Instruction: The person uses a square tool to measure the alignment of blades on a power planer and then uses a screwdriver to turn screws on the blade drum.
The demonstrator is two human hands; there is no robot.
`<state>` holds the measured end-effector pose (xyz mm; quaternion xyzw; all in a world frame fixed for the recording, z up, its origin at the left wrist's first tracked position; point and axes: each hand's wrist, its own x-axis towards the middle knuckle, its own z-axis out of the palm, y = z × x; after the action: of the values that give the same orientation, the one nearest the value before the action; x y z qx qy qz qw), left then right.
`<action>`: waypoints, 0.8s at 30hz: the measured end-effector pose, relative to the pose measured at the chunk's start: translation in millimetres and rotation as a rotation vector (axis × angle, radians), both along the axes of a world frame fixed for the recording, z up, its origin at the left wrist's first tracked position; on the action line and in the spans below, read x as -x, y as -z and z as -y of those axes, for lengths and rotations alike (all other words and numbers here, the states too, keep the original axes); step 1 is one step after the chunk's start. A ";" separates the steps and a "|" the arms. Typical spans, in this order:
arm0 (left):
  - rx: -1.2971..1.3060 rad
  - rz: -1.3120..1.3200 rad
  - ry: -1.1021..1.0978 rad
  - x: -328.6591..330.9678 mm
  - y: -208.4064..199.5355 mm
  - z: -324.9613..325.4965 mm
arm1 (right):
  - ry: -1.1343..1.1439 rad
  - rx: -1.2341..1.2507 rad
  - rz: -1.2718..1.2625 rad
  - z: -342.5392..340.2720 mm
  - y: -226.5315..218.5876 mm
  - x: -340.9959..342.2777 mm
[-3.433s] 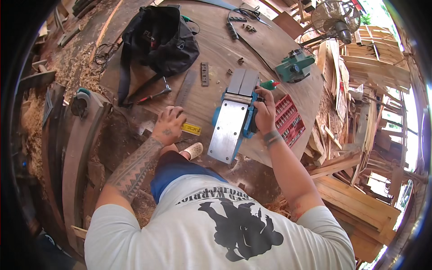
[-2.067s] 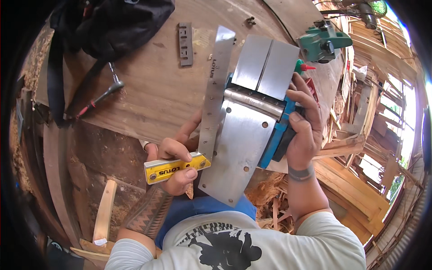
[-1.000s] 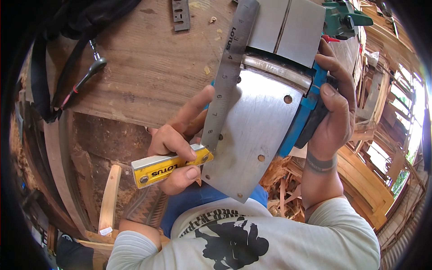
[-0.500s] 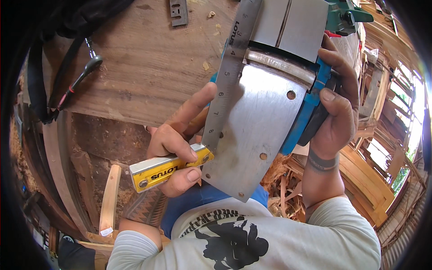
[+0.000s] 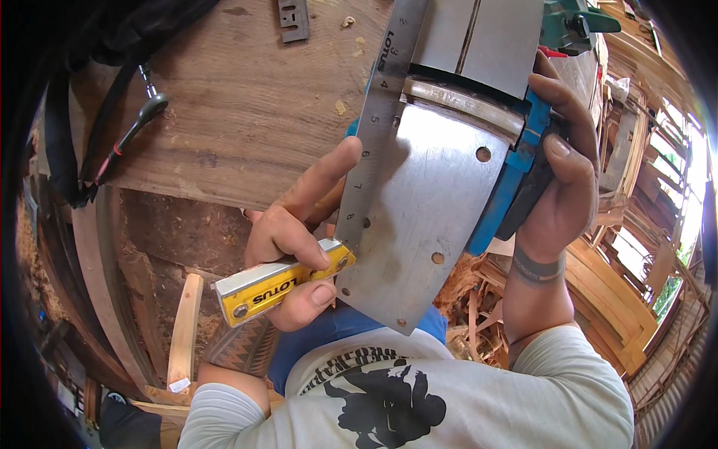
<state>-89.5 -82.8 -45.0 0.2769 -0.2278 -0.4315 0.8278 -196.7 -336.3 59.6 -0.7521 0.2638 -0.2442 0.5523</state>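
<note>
An electric hand planer [image 5: 445, 194] with a blue body is turned sole up in front of my chest, its two metal plates and the cutter drum [image 5: 467, 105] between them showing. My right hand [image 5: 568, 168] grips its right side, thumb and fingers on the blue and black edge. A try square [image 5: 277, 290] with a yellow stock is pinched between the thumb and fingers of my left hand [image 5: 288, 228]. Its steel ruled blade lies lengthwise along the left edge of the sole, across the drum's left end. My left index finger points out beside the blade.
A wooden board [image 5: 232, 127] spans the far left, with a slotted metal planer blade [image 5: 293, 20] and a dark-handled tool [image 5: 142, 118] on it. A green machine [image 5: 572, 26] stands at the far right. Wood offcuts [image 5: 606, 292] are stacked on the right; a curved wooden piece [image 5: 185, 329] stands lower left.
The planer and square have shifted very slightly left at their far end. My right thumb has moved a little right and toward me along the planer's side. The left-hand grip looks the same.
</note>
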 end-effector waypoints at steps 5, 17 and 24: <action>-0.001 0.000 0.005 -1.0 -0.8 -0.1 | 0.017 0.051 0.015 -0.3 0.9 -1.9; 0.010 0.019 0.016 -2.6 -1.0 1.3 | -0.070 0.013 -0.003 6.2 1.9 3.5; -0.032 0.000 0.029 -2.1 -3.4 0.8 | -0.069 0.091 -0.050 5.1 2.8 4.4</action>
<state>-87.5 -83.6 -41.6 0.2869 -0.2250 -0.4471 0.8168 -201.1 -341.4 56.8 -0.7911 0.2401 -0.2177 0.5188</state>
